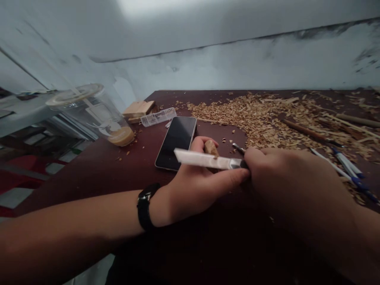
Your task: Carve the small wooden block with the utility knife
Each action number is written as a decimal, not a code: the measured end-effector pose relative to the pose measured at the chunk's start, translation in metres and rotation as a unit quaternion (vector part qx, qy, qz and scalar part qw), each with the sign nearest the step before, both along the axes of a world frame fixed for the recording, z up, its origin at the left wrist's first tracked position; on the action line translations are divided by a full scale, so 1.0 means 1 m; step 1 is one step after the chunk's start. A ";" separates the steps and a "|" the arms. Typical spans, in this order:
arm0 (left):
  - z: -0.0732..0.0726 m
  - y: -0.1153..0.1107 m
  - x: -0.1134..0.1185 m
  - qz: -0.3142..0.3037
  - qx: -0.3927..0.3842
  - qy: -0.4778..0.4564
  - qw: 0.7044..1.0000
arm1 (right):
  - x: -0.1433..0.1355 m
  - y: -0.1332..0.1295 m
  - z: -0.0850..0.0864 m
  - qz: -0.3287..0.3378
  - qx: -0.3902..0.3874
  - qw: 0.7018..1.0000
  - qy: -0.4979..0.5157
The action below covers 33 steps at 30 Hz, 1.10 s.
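Note:
My left hand [192, 192], with a black watch on its wrist, is closed around a small piece of wood [210, 148]; its end sticks up between the fingers. My right hand [293, 190] grips a craft knife [204, 159] whose long pale blade points left. The blade lies across the wood in my view, its slanted tip over the phone's lower edge. My left thumb stretches along beneath the blade to the knife's neck, by my right fingers. The knife's handle is mostly hidden in my right hand.
A dark phone [177, 140] lies just beyond my left hand. Behind it are a clear plastic case [158, 117] and wood blocks [139, 109]. A plastic cup [102, 114] with a brown drink stands left. Wood shavings [264, 114], pens [348, 164] and a brown-handled tool [308, 131] lie right.

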<state>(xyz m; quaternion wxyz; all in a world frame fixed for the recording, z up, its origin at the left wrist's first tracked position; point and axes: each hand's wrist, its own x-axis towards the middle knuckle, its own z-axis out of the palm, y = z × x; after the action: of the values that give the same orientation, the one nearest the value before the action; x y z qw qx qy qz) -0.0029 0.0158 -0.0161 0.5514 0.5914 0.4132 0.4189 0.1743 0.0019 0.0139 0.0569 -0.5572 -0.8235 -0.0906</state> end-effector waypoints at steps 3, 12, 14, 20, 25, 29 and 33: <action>-0.001 0.001 0.001 0.008 0.020 0.000 1.000 | 0.001 0.000 0.002 0.002 -0.015 1.000 -0.003; 0.006 0.010 -0.015 -0.039 0.168 0.250 0.953 | 0.019 0.017 0.010 0.122 -0.027 0.991 -0.052; 0.007 0.011 -0.014 -0.043 0.162 0.259 0.951 | 0.019 0.018 0.011 0.120 -0.056 0.989 -0.069; 0.009 0.010 -0.012 -0.038 0.113 0.214 0.970 | 0.016 0.017 0.011 0.108 -0.045 0.990 -0.084; 0.013 0.010 -0.016 -0.042 0.067 0.209 0.975 | 0.017 0.016 0.012 0.130 -0.022 0.988 -0.084; 0.007 0.009 -0.016 -0.030 0.106 0.204 0.973 | 0.018 0.016 0.010 0.145 -0.005 0.986 -0.080; 0.004 0.006 -0.014 -0.002 0.100 0.184 0.978 | 0.015 0.013 0.007 0.092 0.016 0.991 -0.091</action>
<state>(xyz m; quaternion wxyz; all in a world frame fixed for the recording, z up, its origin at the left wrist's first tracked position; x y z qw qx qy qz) -0.0166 0.0222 -0.0120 0.4052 0.7114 0.4619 0.3412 0.1894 0.0147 0.0205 -0.0016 -0.4677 -0.8714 -0.1482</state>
